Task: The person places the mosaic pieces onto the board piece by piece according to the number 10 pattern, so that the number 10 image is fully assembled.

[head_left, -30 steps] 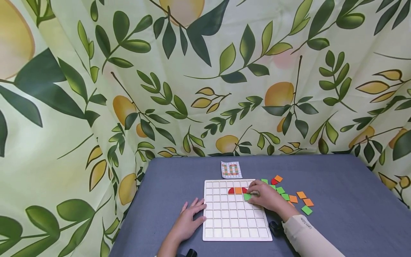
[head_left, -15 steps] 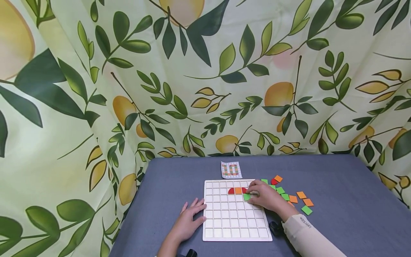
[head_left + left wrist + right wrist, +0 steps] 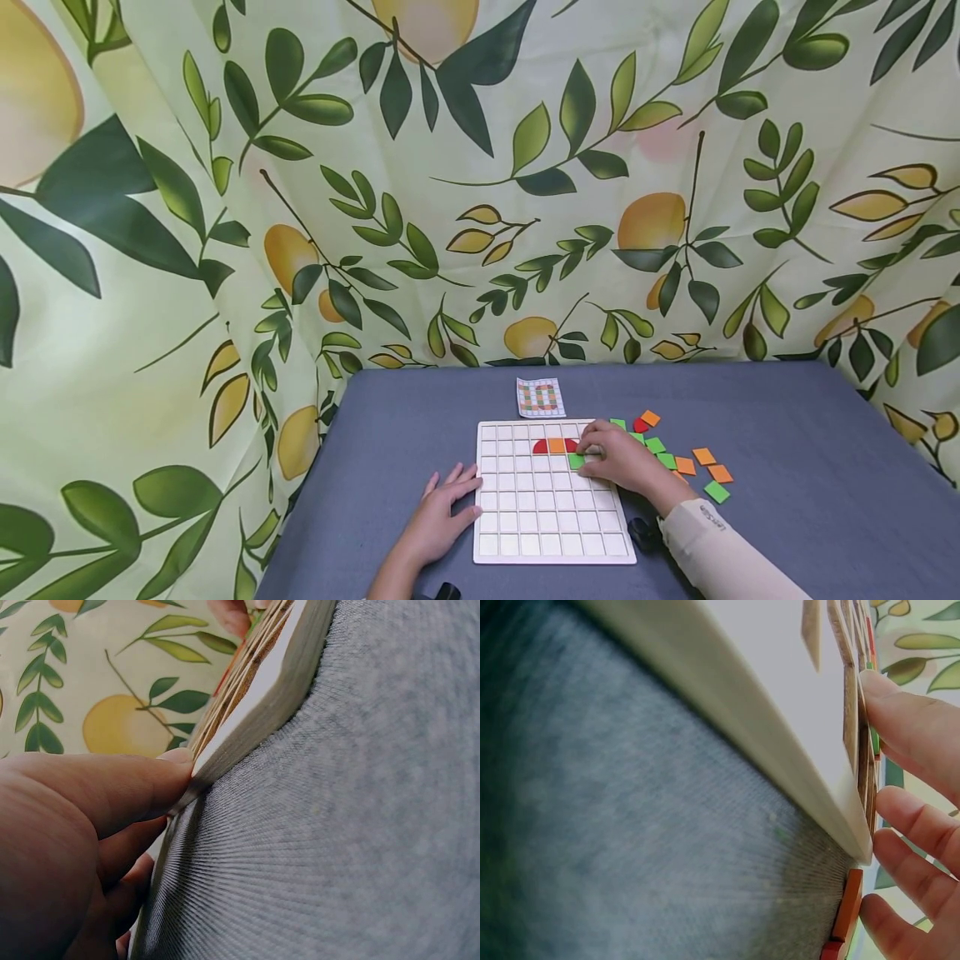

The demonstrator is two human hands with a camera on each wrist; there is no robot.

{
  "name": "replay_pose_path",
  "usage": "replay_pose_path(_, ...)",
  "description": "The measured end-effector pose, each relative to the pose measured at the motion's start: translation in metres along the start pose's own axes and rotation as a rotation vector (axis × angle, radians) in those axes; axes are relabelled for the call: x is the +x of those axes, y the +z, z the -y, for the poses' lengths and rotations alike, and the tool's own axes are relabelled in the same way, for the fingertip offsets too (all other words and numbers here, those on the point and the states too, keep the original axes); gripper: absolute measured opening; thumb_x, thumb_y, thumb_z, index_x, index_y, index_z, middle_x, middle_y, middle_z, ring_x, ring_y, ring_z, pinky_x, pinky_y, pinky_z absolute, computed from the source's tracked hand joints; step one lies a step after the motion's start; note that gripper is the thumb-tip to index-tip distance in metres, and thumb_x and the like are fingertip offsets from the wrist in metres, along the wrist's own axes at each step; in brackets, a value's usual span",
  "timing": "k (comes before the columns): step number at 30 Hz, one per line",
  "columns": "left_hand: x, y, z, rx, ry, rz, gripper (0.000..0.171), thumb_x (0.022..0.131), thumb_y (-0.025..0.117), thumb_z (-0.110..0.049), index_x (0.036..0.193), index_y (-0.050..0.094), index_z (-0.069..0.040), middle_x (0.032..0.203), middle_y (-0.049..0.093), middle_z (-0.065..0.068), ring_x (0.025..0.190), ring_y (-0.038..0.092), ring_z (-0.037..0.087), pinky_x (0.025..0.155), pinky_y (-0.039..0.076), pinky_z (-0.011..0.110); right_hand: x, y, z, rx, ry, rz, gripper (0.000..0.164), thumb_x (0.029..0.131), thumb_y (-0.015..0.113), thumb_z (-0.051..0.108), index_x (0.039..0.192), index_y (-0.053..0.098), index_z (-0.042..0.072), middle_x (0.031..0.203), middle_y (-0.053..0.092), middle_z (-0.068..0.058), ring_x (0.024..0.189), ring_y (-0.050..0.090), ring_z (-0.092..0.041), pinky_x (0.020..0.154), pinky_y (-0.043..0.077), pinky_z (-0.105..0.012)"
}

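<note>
A white gridded board (image 3: pixel 540 521) lies on the table. My left hand (image 3: pixel 438 515) rests at its left edge, fingers spread and relaxed; in the left wrist view the thumb (image 3: pixel 161 776) touches the board's rim. Over the board's upper right, my right hand (image 3: pixel 621 457) holds a green square tile (image 3: pixel 576 461) by its edge, thumb and forefinger close together. In the right wrist view that green tile (image 3: pixel 875 739) shows as a thin strip beside the thumb. Just above it sit an orange square (image 3: pixel 556 445) and two red rounded pieces, the left red piece (image 3: pixel 540 447) in full view.
Loose green, orange and red tiles lie right of the board, among them an orange tile (image 3: pixel 720 473) and a green tile (image 3: pixel 717 492). A small printed pattern card (image 3: pixel 540 397) lies behind the board. A leaf-patterned curtain (image 3: pixel 480 250) hangs behind the grey table (image 3: pixel 405 417).
The green tile under my right fingers has shifted very slightly to the left. Both hands stay almost in place.
</note>
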State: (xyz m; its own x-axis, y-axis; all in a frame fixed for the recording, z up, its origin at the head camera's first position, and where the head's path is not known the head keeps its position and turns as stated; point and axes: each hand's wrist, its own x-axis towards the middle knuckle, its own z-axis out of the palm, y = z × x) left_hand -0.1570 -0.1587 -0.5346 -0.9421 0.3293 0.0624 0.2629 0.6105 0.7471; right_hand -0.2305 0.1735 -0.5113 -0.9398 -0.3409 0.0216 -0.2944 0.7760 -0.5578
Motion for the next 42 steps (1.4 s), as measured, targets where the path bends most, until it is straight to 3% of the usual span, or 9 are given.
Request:
replay_pose_path(10, -0.001, -0.001, -0.001, -0.002, 0.007, 0.001, 0.043, 0.091, 0.068, -0.021, 0.131, 0.063, -0.006, 0.148, 0.051, 0.006, 0.144, 0.034, 0.038, 0.119, 0.008, 0.066, -0.004, -0.011, -0.005, 0.075, -0.009, -0.021, 0.021, 0.078, 0.083, 0.025, 0.096, 0.073, 0.021, 0.107, 0.065, 0.003, 0.102, 0.059, -0.02, 0.09, 0.054, -0.045)
replay_pose_path(15, -0.001, 0.0, 0.0, 0.01, 0.03, -0.011, 0.043, 0.091, 0.068, -0.022, 0.13, 0.064, -0.005, 0.147, 0.052, 0.007, 0.143, 0.035, 0.04, 0.117, 0.01, 0.068, -0.013, -0.025, -0.016, 0.115, 0.062, -0.096, 0.024, 0.082, 0.08, 0.025, 0.103, 0.073, 0.016, 0.119, 0.065, -0.008, 0.114, 0.059, -0.032, 0.096, 0.05, -0.056)
replay_pose_path(20, -0.001, 0.0, 0.0, 0.015, 0.03, -0.006, 0.043, 0.091, 0.068, -0.023, 0.131, 0.063, -0.006, 0.147, 0.051, 0.006, 0.144, 0.035, 0.04, 0.117, 0.01, 0.068, -0.033, -0.041, -0.033, 0.171, 0.137, -0.19, 0.033, 0.085, 0.078, 0.029, 0.111, 0.072, 0.01, 0.124, 0.064, -0.016, 0.118, 0.057, -0.041, 0.098, 0.049, -0.059)
replay_pose_path(26, 0.0, 0.0, 0.0, 0.016, 0.023, -0.002, 0.044, 0.091, 0.068, -0.023, 0.131, 0.063, -0.006, 0.148, 0.051, 0.005, 0.144, 0.034, 0.039, 0.118, 0.01, 0.067, -0.065, -0.061, -0.051, 0.208, 0.298, -0.222, 0.049, 0.089, 0.072, 0.04, 0.122, 0.066, 0.005, 0.132, 0.058, -0.025, 0.123, 0.05, -0.049, 0.099, 0.046, -0.064)
replay_pose_path(32, 0.0, 0.0, 0.001, 0.017, 0.019, -0.01, 0.043, 0.091, 0.068, -0.022, 0.131, 0.064, -0.006, 0.148, 0.051, 0.005, 0.144, 0.034, 0.038, 0.119, 0.01, 0.065, -0.096, -0.077, -0.075, 0.218, 0.432, -0.213, 0.063, 0.087, 0.069, 0.052, 0.126, 0.063, 0.002, 0.133, 0.056, -0.028, 0.114, 0.055, -0.044, 0.081, 0.056, -0.049)
replay_pose_path(37, 0.0, -0.001, 0.001, 0.012, 0.022, -0.007, 0.043, 0.092, 0.068, -0.023, 0.131, 0.064, -0.006, 0.148, 0.051, 0.005, 0.144, 0.034, 0.038, 0.118, 0.009, 0.066, -0.114, -0.082, -0.093, 0.22, 0.541, -0.203, 0.072, 0.082, 0.071, 0.059, 0.123, 0.065, 0.0, 0.125, 0.062, -0.026, 0.108, 0.059, -0.037, 0.073, 0.052, -0.035)
replay_pose_path(42, -0.003, -0.001, 0.0, 0.008, 0.04, -0.01, 0.043, 0.092, 0.068, -0.023, 0.131, 0.063, -0.006, 0.148, 0.051, 0.006, 0.144, 0.034, 0.039, 0.118, 0.01, 0.066, -0.125, -0.08, -0.105, 0.208, 0.568, -0.159, 0.073, 0.078, 0.075, 0.057, 0.121, 0.067, -0.001, 0.118, 0.067, -0.023, 0.097, 0.061, -0.025, 0.068, 0.048, -0.027)
